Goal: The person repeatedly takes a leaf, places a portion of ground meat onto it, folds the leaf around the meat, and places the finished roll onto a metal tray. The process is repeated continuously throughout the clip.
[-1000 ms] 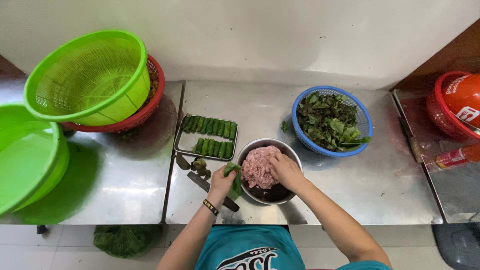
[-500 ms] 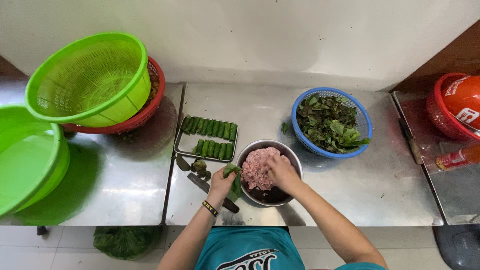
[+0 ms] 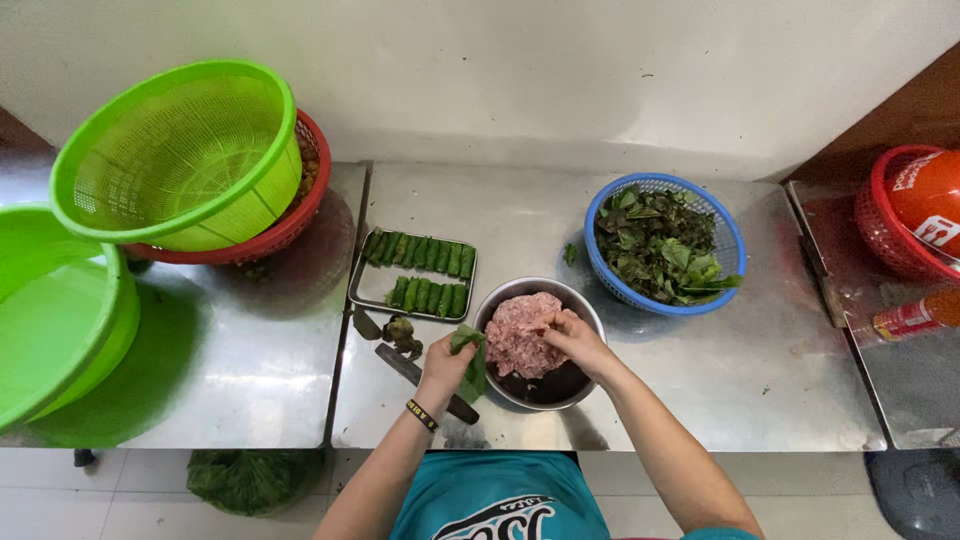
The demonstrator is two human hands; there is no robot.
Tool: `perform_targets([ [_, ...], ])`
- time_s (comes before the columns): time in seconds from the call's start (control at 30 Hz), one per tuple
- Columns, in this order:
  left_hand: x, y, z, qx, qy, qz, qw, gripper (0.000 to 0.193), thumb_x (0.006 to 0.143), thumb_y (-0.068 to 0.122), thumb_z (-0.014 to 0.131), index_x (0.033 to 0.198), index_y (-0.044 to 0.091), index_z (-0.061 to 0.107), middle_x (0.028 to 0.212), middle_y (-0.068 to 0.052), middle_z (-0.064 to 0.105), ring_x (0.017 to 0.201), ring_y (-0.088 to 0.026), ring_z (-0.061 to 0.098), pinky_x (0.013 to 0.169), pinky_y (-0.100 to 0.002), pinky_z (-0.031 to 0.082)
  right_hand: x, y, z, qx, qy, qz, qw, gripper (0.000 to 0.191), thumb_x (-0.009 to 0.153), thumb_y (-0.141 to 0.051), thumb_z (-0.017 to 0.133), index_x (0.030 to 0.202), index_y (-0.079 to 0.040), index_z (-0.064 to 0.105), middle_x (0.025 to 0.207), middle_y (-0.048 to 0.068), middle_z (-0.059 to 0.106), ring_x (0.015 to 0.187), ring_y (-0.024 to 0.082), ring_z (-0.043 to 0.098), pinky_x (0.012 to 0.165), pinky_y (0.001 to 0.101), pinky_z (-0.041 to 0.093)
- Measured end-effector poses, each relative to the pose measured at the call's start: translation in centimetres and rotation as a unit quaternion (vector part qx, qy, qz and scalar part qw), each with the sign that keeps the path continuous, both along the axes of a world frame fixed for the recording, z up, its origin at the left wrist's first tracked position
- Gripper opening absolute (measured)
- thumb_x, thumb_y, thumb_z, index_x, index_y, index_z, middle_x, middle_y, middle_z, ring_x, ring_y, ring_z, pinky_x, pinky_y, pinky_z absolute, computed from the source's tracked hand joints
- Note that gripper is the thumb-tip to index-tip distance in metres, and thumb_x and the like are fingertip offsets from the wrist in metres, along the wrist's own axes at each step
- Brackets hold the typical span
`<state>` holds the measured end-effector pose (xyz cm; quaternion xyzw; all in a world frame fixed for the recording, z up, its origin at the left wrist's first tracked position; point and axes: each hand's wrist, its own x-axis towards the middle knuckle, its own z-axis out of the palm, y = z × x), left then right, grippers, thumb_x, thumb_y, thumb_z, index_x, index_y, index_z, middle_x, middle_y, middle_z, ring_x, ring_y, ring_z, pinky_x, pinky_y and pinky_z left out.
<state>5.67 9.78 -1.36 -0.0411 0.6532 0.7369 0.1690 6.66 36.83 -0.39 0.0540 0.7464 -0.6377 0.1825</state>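
My left hand (image 3: pixel 446 366) holds a green leaf (image 3: pixel 470 358) just left of a steel bowl (image 3: pixel 563 390) at the counter's front edge. The bowl holds pink minced meat (image 3: pixel 516 333). My right hand (image 3: pixel 573 338) rests on the meat, its fingers pinching some of it. Behind my left hand lies a small metal tray (image 3: pixel 372 293) with two rows of green leaf rolls (image 3: pixel 424 253). A blue basket (image 3: pixel 733 246) full of loose green leaves (image 3: pixel 660 243) stands to the right of the bowl.
A knife (image 3: pixel 412 371) and leaf scraps (image 3: pixel 400 330) lie left of the bowl. Green and red colanders (image 3: pixel 185 150) are stacked at the back left, with a green basin (image 3: pixel 55 310) beside them. A red basket (image 3: pixel 880 225) and a bottle (image 3: pixel 915 315) sit at the far right.
My right hand has slid a little leftward over the meat and closed its fingers on it. My left hand with the leaf has stayed by the bowl's rim.
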Motion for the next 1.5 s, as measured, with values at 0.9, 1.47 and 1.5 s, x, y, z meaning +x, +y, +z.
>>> perform_targets([
  [0.9,1.3,2.2,2.4,0.111,0.093,-0.121,0.982,0.038,0.094,0.000,0.061,0.132,0.001,0.061,0.113,-0.002,0.071,0.101,-0.009,0.065,0.088,-0.025,0.054,5.2,-7.8,7.5,0.001,0.276,-0.117,0.954,0.029,0.098,-0.004,0.060,0.127,-0.005,0.063,0.115,0.010,0.066,0.102,0.019,0.067,0.088,0.0312,0.056],
  [1.47,1.8,-0.2,4.3,0.119,0.029,-0.239,0.963,0.043,0.107,0.020,0.045,0.144,0.001,0.053,0.124,-0.005,0.066,0.111,-0.011,0.059,0.095,-0.027,0.049,6.2,-8.8,9.3,0.269,0.489,-0.059,0.828,0.037,0.085,-0.010,0.078,0.120,-0.001,0.069,0.111,0.015,0.062,0.096,0.029,0.067,0.079,0.0360,0.057],
  [1.5,1.9,-0.1,4.3,0.119,0.010,-0.235,0.965,0.043,0.107,0.024,0.043,0.142,0.001,0.055,0.123,-0.004,0.066,0.110,-0.011,0.060,0.094,-0.026,0.049,6.1,-8.8,9.1,0.278,0.493,-0.060,0.822,0.035,0.085,-0.010,0.079,0.119,-0.003,0.070,0.111,0.014,0.063,0.095,0.028,0.068,0.078,0.0356,0.058],
])
